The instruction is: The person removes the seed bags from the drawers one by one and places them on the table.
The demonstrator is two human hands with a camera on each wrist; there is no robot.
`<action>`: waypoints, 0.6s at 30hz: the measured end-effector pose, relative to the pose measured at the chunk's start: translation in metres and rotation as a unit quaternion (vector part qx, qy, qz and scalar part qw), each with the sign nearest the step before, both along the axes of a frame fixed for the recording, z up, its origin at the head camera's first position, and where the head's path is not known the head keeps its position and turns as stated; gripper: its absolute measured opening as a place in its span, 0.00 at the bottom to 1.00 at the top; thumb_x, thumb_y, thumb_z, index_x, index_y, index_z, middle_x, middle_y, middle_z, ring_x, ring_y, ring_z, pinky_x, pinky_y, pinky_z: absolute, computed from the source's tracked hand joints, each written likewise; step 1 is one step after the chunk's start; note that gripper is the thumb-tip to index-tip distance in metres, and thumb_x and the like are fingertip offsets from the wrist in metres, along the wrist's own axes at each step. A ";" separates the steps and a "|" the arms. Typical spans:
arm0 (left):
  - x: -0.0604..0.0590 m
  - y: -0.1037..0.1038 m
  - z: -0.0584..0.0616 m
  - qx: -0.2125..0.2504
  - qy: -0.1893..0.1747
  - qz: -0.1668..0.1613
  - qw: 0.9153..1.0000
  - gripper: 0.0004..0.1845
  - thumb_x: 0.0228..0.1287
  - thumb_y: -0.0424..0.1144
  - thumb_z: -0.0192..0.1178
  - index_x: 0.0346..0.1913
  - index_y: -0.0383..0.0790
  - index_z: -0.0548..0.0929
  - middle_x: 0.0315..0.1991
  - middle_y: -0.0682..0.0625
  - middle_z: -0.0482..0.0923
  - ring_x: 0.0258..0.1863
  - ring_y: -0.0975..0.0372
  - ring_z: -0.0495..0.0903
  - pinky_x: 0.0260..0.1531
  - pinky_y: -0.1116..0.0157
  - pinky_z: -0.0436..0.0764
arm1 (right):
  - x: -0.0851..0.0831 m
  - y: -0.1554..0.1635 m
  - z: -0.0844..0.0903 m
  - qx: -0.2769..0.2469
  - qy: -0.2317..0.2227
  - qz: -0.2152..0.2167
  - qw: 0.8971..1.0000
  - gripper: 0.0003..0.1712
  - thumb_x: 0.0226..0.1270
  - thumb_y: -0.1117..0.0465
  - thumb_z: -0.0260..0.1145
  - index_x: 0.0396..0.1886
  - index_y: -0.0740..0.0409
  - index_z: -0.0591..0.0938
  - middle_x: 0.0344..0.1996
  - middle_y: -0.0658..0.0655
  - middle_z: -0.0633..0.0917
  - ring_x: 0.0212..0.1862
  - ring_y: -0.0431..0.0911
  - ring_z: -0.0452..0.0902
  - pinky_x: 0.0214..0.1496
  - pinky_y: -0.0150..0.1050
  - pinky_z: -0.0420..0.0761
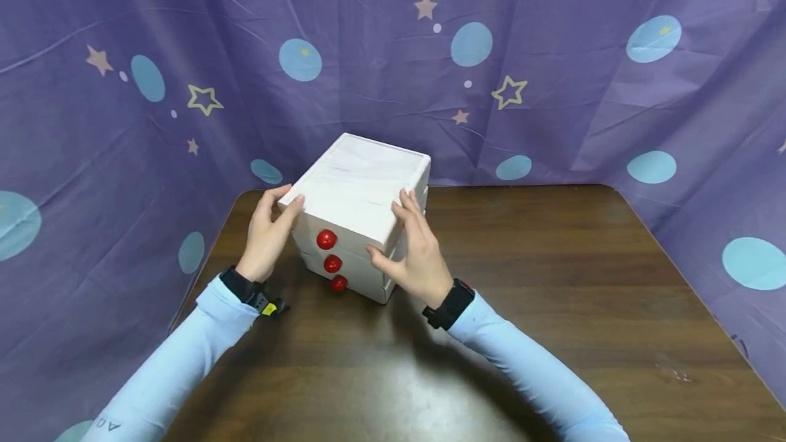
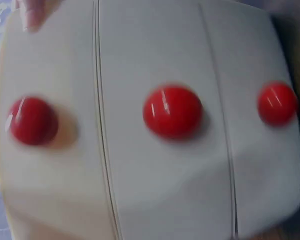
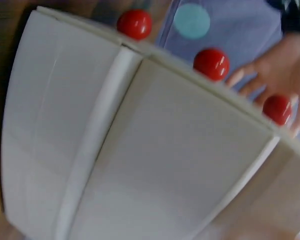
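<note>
Head view: nearest are 2 light blue sleeves, the left sleeve (image 1: 178, 353) marked with dark letters, the right sleeve (image 1: 528, 367) reaching in from the lower right. Between them the dark brown wood-grain surface (image 1: 522, 258) catches a pale gleam. Beyond the cuffs are 2 black straps: the left wrist strap (image 1: 242, 285) bears a yellow patch, the right wrist strap (image 1: 451, 305) a small red mark.

Next come the 2 hands, around the near end of a white 3-drawer cabinet (image 1: 356, 183). The left hand (image 1: 267, 234) is at its left front top corner, thumb and fingers parted, not closed into a grip. The right hand (image 1: 420, 258) spreads wide about the right front corner, thumb by the front face, fingers extended along the right side near the top edge; how firmly either presses cannot be told.

The cabinet stands at an angle on the left part of the surface, towards the far edge. Its front carries 3 glossy red ball knobs in a column: top knob (image 1: 327, 239), middle knob (image 1: 333, 264) and bottom knob (image 1: 339, 283). The left wrist view shows 2 seams dividing the drawer fronts.

Farthest back hangs a creased purple cloth (image 1: 381, 74), printed with stars and light blue ovals.
</note>
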State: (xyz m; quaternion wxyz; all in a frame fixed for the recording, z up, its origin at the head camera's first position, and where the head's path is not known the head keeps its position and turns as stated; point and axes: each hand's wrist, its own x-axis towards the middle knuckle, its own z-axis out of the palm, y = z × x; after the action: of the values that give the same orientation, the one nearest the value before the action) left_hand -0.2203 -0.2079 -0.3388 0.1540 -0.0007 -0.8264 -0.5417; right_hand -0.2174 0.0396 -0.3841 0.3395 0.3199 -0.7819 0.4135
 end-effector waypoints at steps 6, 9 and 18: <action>0.023 0.015 0.016 -0.069 0.042 -0.105 0.991 0.34 0.54 0.35 0.68 0.63 0.35 0.67 0.50 0.41 0.69 0.41 0.56 0.68 0.33 0.73 0.69 | -0.011 0.043 0.000 -0.006 -0.039 0.034 0.999 0.40 0.43 0.64 0.73 0.60 0.67 0.69 0.66 0.64 0.63 0.68 0.54 0.56 0.51 0.40 0.77; 0.028 0.025 0.015 -0.103 0.077 -0.122 0.984 0.35 0.51 0.30 0.68 0.63 0.33 0.67 0.44 0.39 0.67 0.35 0.52 0.68 0.29 0.69 0.73 | -0.015 0.058 0.002 -0.002 -0.060 0.043 0.997 0.41 0.44 0.65 0.73 0.61 0.65 0.69 0.66 0.61 0.64 0.65 0.52 0.61 0.47 0.38 0.79; 0.018 0.040 0.003 -0.103 0.133 -0.172 0.971 0.31 0.52 0.23 0.64 0.61 0.30 0.70 0.54 0.37 0.71 0.50 0.52 0.74 0.46 0.59 0.78 | 0.000 0.088 0.031 -0.009 -0.137 0.055 0.989 0.39 0.47 0.71 0.72 0.62 0.68 0.69 0.65 0.65 0.64 0.62 0.57 0.65 0.36 0.46 0.82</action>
State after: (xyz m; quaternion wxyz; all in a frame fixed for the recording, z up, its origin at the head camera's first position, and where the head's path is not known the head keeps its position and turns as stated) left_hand -0.2019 -0.1678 -0.3354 0.1665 -0.2311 -0.8371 -0.4671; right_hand -0.2170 0.1276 -0.3530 0.2085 0.2994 -0.7988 0.4784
